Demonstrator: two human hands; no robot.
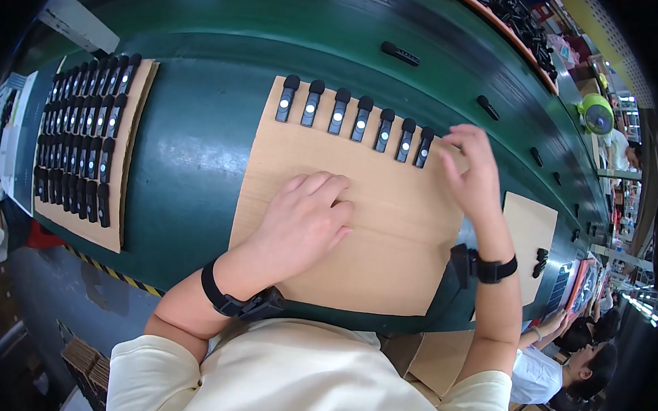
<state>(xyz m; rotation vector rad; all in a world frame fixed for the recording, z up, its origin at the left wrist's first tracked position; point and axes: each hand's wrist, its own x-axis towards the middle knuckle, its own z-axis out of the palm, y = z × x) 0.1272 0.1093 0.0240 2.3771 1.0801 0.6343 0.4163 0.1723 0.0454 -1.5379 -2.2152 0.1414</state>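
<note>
In front of me lies a sheet of brown cardboard [356,259]. Along its far edge runs a row of several small black clip-on microphones [360,121], each with a foam tip and a pale round spot. Over the left middle of the sheet is my left hand [306,215], palm down, with loosely bent fingers apart from the thumb and nothing visible in it. At the row's right end I hold up my right hand [470,172], thumb and fingers apart, close to the last microphone [423,147] but not gripping it.
Left of me, another cardboard sheet [127,173] carries several rows of the same microphones. Loose ones [401,54] lie on the green belt [309,26] beyond. To the right are a smaller cardboard sheet [525,231], a green fan [596,114] and a seated person [558,374].
</note>
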